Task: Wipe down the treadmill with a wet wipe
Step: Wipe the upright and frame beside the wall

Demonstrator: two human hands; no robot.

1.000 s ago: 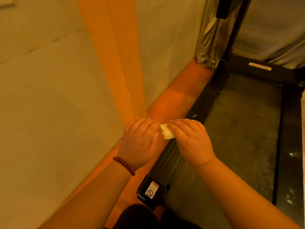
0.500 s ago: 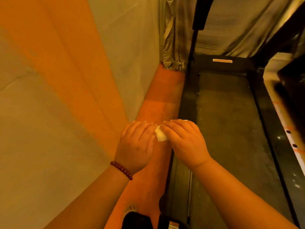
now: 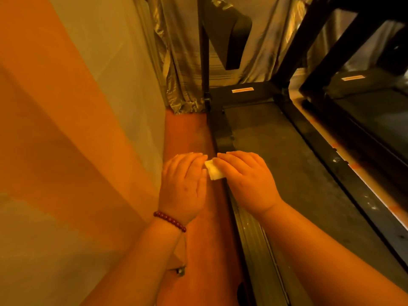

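A small folded white wet wipe sits between my two hands, above the treadmill's left side rail. My left hand, with a red bead bracelet on the wrist, holds the wipe's left edge with curled fingers. My right hand pinches the wipe's right edge, its fingers bent over it. The dark treadmill belt stretches ahead to the motor cover with an orange label. Most of the wipe is hidden under my fingers.
A wall runs close along the left, with a narrow strip of orange floor between it and the treadmill. Shiny curtains hang at the far end. A second treadmill stands to the right. Black uprights rise ahead.
The view has swung to the right and lifted, bringing the second treadmill into sight. Both hands keep hold of the wipe in the same pose; a little more of the wipe shows between them.
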